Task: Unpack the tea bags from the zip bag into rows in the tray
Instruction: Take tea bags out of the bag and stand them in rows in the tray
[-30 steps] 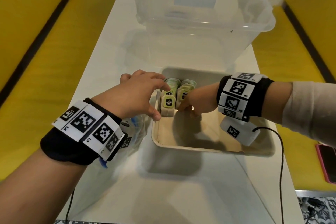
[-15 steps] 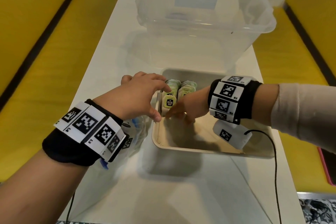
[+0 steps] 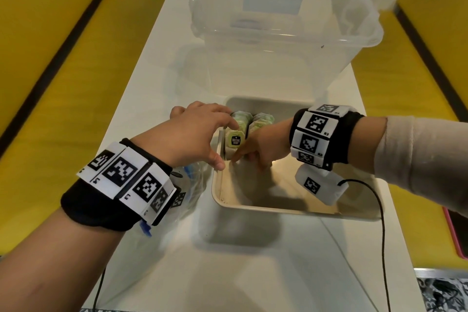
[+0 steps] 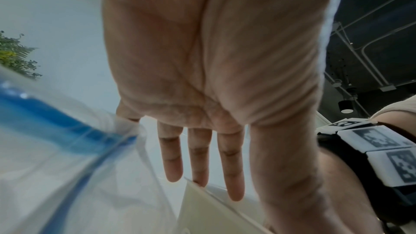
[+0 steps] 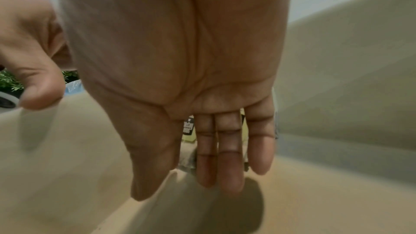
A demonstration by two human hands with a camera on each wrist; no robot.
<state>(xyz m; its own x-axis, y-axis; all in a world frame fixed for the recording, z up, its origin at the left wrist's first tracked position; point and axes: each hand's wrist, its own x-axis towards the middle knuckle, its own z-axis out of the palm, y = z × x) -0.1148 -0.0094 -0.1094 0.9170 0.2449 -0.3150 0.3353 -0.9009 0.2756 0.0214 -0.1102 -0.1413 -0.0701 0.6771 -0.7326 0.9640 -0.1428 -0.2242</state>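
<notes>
Green-and-cream tea bags (image 3: pixel 235 138) stand in two short rows at the far left of the beige tray (image 3: pixel 278 209). My left hand (image 3: pixel 197 134) reaches over the tray's left rim, its straight fingers lying on top of the left row and the thumb hanging by the rim. Inside the tray, my right hand (image 3: pixel 260 152) presses flat fingers against the near end of the rows; the right wrist view shows a tea bag label (image 5: pixel 188 127) behind those fingers (image 5: pixel 229 157). The clear zip bag (image 3: pixel 192 185) with its blue strip (image 4: pixel 67 131) lies under my left wrist.
A large clear plastic tub (image 3: pixel 278 20) stands just beyond the tray. Yellow benches (image 3: pixel 50 83) flank the white table (image 3: pixel 253 273). A pink phone (image 3: pixel 455 233) lies at the right edge, and a black cable (image 3: pixel 379 210) trails from my right wrist.
My right hand has slid left along the near end of the tea bag rows. The left hand has stayed on top of them.
</notes>
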